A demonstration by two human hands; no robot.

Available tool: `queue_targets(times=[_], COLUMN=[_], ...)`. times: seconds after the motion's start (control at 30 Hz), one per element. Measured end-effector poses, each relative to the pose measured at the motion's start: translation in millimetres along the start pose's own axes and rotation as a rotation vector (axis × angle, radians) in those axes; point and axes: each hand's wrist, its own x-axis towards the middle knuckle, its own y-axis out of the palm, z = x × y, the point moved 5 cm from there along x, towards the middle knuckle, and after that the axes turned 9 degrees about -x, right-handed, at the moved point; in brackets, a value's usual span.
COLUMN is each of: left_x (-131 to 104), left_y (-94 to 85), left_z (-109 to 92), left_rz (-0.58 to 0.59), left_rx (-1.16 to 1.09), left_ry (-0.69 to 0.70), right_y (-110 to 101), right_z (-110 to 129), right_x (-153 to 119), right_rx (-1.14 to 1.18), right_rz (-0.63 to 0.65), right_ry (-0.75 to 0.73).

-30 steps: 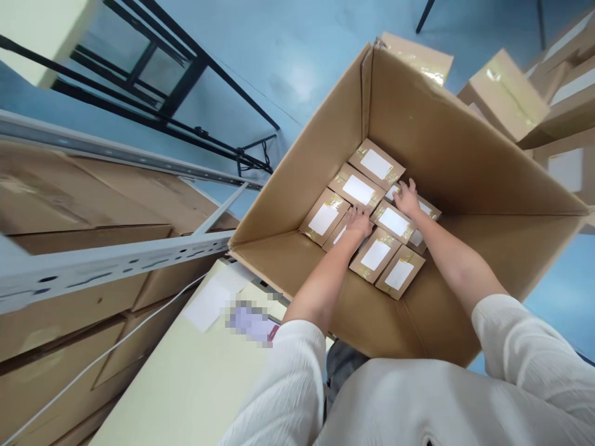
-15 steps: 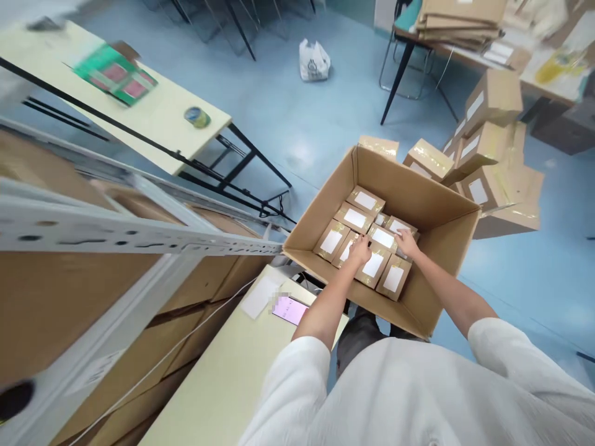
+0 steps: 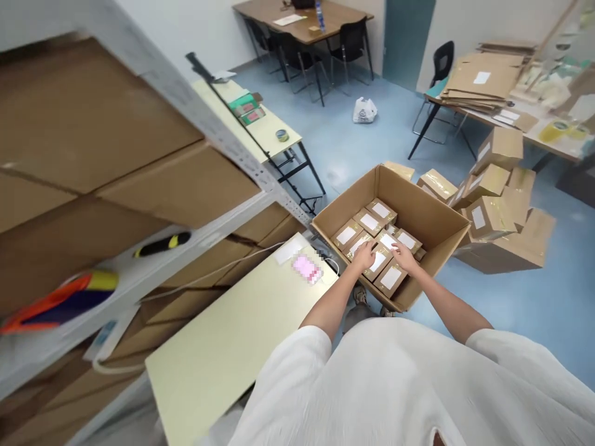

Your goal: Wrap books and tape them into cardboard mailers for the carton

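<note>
A large open carton (image 3: pixel 421 207) holds several small taped boxes with white labels. Both hands are down inside it. My left hand (image 3: pixel 364 256) has its fingers curled at the left side of a small labelled box (image 3: pixel 387 240) in the middle of the group. Against the right side of that same box is my right hand (image 3: pixel 404 257), its fingers bent inward. The box sits between the two hands, level with its neighbours. My fingertips are partly hidden among the boxes.
A pale table (image 3: pixel 218 328) with a phone-like item (image 3: pixel 307 268) stands at left, beside a metal shelf (image 3: pixel 232 217) of cartons. Taped cartons (image 3: pixel 499 217) are piled right of the large carton. Farther off are a white bag (image 3: pixel 365 110), tables and chairs.
The view has tilted up and shifted, showing more of the room and shelf. Both hands remain at the middle boxes, with the right hand slightly closer to the left.
</note>
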Motion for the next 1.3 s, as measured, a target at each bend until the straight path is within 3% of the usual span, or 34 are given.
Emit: queue_targets(times=[0.13, 0.27, 0.4, 0.53, 0.7, 0.9, 1.13, 1.3], left_x=[-40.9, -84.2, -129.5, -183.2, -271.8, -400.4, -563.6, -668.9], left_y=[-0.8, -10.6, -23.1, -32.5, -41.5, -35.6, -10.3, 24.4], left_z=[-1.5, 11.1, 31.7, 61.9, 110.7, 176.8, 247.0, 286.4], left_rz=[-0.105, -0.207, -0.331, -0.443, -0.590, -0.714, -0.932, -1.164], left_rx=[-0.046, -0.085, -0.117, -0.148, -0.200, -0.256, -0.326, -0.389], left_ry=[-0.012, -0.046, -0.075, -0.163, -0.288, -0.401, -0.547, -0.685], right_y=[-1.3, 10.4, 32.6, 69.9, 138.4, 236.5, 354.5, 433.7], right_z=[18.1, 54.4, 101.9, 154.9, 216.0, 269.0, 325.4, 363.5], right_x=[-7.2, -14.0, -26.6, -48.6, -97.5, -189.1, -323.0, -420.9], right_rx=[-0.016, -0.014, -0.009, -0.030, -0.072, -0.105, -0.127, -0.161], right_rz=[0.063, 0.121, 0.172, 0.269, 0.411, 0.558, 0.797, 1.020], right_ry=[-0.102, -0.222, -0.351, -0.498, -0.645, -0.766, -0.942, -1.121])
